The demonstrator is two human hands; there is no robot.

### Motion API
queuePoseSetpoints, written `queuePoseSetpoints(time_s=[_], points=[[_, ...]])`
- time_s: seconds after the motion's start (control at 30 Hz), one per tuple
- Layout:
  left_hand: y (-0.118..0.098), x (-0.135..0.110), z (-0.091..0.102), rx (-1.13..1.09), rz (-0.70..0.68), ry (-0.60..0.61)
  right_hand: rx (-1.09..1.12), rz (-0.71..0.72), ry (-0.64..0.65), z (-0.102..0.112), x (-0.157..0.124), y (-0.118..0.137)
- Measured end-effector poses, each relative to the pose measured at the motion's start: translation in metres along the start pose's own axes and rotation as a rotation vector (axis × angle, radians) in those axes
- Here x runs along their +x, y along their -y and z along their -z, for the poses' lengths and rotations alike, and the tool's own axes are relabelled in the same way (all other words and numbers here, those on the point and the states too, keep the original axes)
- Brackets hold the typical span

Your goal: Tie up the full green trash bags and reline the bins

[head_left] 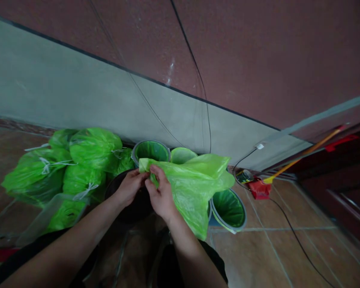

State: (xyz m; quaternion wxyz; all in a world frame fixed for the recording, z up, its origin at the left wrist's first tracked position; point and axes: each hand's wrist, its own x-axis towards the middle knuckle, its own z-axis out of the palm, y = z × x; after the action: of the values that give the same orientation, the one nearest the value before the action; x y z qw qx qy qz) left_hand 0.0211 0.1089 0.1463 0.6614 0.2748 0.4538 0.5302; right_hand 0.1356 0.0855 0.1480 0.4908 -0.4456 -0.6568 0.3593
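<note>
My left hand [129, 187] and my right hand [160, 194] are close together, both pinching the gathered top of a loose, lime-green plastic bag [195, 190]. Most of the bag hangs to the right of my right hand. Directly below my hands is a dark round bucket [131, 204], partly hidden by them. Behind it stands a bucket lined with green plastic [151, 151]. Another lined bucket [229, 210] sits low on the right, partly covered by the loose bag.
Several tied, filled green bags [87, 160] are heaped on the left against a grey wall [108, 100]. A lime-green rim [183, 155] shows behind the loose bag. On the tile floor [273, 252] lie a black cable and a red object [259, 189], beneath a yellow-orange pole [303, 154].
</note>
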Motion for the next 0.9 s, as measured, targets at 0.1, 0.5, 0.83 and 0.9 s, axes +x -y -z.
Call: queuePoseSetpoints(time_s=[0.1, 0.5, 0.83, 0.9], points=[[-0.006, 0.002, 0.005, -0.026, 0.000, -0.067, -0.294, 0.052, -0.010, 0.004, 0.000, -0.001], [-0.041, 0.026, 0.030, -0.225, 0.084, -0.383, -0.899, 0.025, 0.135, 0.001, -0.011, 0.003], [-0.044, 0.029, 0.036, -0.245, 0.093, -0.359, -0.946, -0.004, 0.093, 0.004, -0.006, -0.004], [-0.044, 0.029, 0.036, -0.237, 0.098, -0.363, -0.901, 0.004, 0.070, 0.005, -0.006, -0.004]])
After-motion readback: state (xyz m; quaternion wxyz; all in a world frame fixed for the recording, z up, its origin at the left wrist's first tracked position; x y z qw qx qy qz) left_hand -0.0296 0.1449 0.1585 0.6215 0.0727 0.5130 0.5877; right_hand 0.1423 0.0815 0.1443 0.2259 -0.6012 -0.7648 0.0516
